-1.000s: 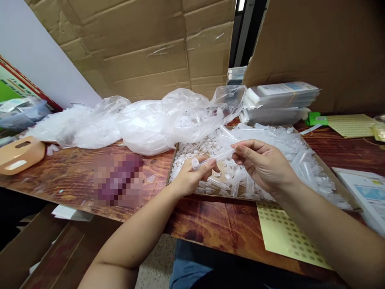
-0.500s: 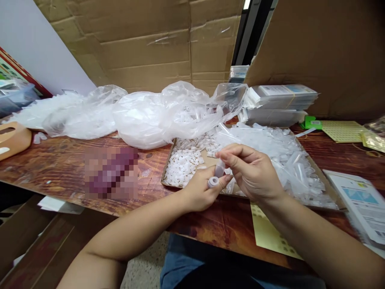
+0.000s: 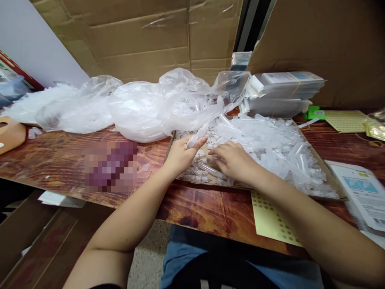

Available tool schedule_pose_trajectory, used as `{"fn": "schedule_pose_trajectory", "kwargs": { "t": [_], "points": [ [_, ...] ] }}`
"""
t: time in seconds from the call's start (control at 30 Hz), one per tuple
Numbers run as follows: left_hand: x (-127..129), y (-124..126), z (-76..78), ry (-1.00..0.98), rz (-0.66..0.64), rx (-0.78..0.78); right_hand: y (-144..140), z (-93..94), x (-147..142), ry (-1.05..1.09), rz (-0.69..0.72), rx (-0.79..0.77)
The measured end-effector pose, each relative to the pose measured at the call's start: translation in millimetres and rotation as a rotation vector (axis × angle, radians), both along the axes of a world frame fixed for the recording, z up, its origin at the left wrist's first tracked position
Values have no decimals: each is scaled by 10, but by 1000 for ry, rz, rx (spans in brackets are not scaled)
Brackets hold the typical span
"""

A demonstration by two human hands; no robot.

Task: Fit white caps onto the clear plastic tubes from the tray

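My left hand (image 3: 179, 158) is closed round a frosted plastic tube (image 3: 195, 139), which sticks up past the thumb over the left part of a shallow cardboard tray (image 3: 328, 176). To its right, my right hand (image 3: 236, 161) hovers low over the tray with bent, parted fingers and nothing visible between them. Clear tubes (image 3: 210, 170) lie just below and left of its fingertips. A heap of translucent plastic tubes (image 3: 264, 134) fills the tray's right side. Small white plastic pieces at the left are partly hidden behind my left hand.
Bulging clear plastic bags (image 3: 140, 112) stand behind the tray. Banded stacks of printed packets (image 3: 282, 90) sit at the back right. A yellow sticker sheet (image 3: 270, 218) lies under my right forearm. A blurred purple object (image 3: 112, 164) rests on the table at left.
My hands have moved apart. The left one shifted left and up with the tube. The right one let go of the piece at the tube and came down to the tray.
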State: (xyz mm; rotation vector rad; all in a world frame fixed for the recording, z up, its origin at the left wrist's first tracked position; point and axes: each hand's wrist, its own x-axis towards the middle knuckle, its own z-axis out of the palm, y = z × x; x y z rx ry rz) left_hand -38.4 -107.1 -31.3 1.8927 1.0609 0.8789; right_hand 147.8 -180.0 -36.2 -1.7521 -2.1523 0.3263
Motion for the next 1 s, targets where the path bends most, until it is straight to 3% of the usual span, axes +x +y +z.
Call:
{"fn": "schedule_pose_trajectory", "kwargs": {
  "t": [0.1, 0.2, 0.4, 0.63, 0.73, 1.0],
  "points": [
    [0, 41, -39, -14, -38, -12, 13, -78, -73, -104, 22, -57],
    [3, 36, -34, -18, -89, -13, -3, -61, -6, -18, 3, -21],
    [10, 12, -21, -30, -139, -75, -45, 145, 310, 523, -8, 339],
    [10, -19, 14, -84, -218, -92, -30, 256, 426, 384, 102, 599],
    [9, -32, 34, -82, -221, -106, -32, 261, 428, 448, 144, 612],
    [1, -88, 72, -34, -235, -106, -20, 260, 419, 1028, 157, 385]
  ]
}}
